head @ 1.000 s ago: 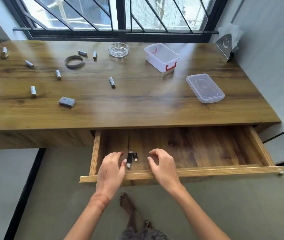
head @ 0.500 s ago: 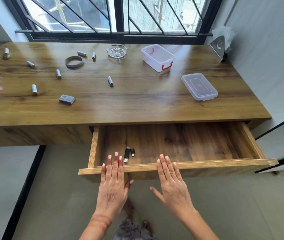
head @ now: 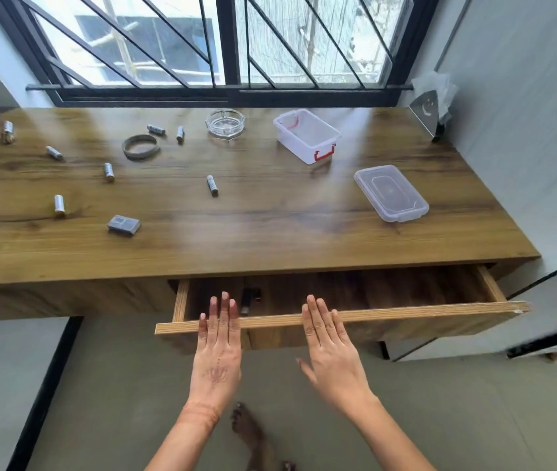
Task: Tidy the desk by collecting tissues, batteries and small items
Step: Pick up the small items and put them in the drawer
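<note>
Just beside left hand (head: pixel 218 348), USB stick (head: pixel 246 303)

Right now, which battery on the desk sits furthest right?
The lone battery mid-desk, in front of the glass ashtray; every other battery lies left of it.

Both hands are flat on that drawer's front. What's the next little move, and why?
Probably push the drawer shut: the left hand and right hand press its front edge with straight fingers, and it stands partly open.

Flat hands (head: pixel 217 351) (head: pixel 333 355) seemingly against drawer (head: pixel 406 313)
</note>
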The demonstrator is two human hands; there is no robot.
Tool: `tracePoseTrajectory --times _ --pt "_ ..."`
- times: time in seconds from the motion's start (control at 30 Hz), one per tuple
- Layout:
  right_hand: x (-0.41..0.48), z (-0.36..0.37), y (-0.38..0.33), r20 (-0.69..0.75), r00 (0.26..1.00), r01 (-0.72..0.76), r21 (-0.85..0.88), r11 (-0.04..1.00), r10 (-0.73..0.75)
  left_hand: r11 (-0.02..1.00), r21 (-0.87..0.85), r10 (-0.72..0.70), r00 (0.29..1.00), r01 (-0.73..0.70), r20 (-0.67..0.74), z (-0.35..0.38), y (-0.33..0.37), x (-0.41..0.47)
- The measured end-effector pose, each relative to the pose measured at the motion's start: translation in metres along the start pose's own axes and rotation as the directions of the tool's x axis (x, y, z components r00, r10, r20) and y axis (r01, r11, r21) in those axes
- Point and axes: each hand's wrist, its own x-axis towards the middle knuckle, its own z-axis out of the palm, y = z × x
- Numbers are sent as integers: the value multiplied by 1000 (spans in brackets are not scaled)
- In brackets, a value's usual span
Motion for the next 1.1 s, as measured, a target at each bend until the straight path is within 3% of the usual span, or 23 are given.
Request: tracePoseTrajectory --times 0.17,0.37,0.53,0.6,0.67,0.87,1.0,1.1 --pt "27 10 10 -27 1000 -6 -55 998 5 999 34 20 1000 -20 20 11 -9 29" --pt "68 3 28 -187 982 -49 -193 980 12 993 95 67 997 -69 23 11 -26 69" --pt "97 -11 52 -95 995 -51 -196 979 33 981 125 134 984 -148 118 6 -40 103" --pt "96 -6 54 -149 988 -71 -149 986 49 988 93 108 987 -120 118 11 -41 105" --pt "98 -2 55 -237 970 -80 -114 990 51 993 82 78 993 -85 89 17 -40 105" --pt "108 14 52 -452 891 -111 -112 988 49 991 114 84 982 -65 -168 25 -35 105" --pt "108 17 54 -478 877 -117 -137 984 38 968 232 138 974 -94 -181 29 -41 108" --pt "109 11 51 -435 898 -132 -127 983 64 978 188 113 985 -88 -130 24 -37 110"
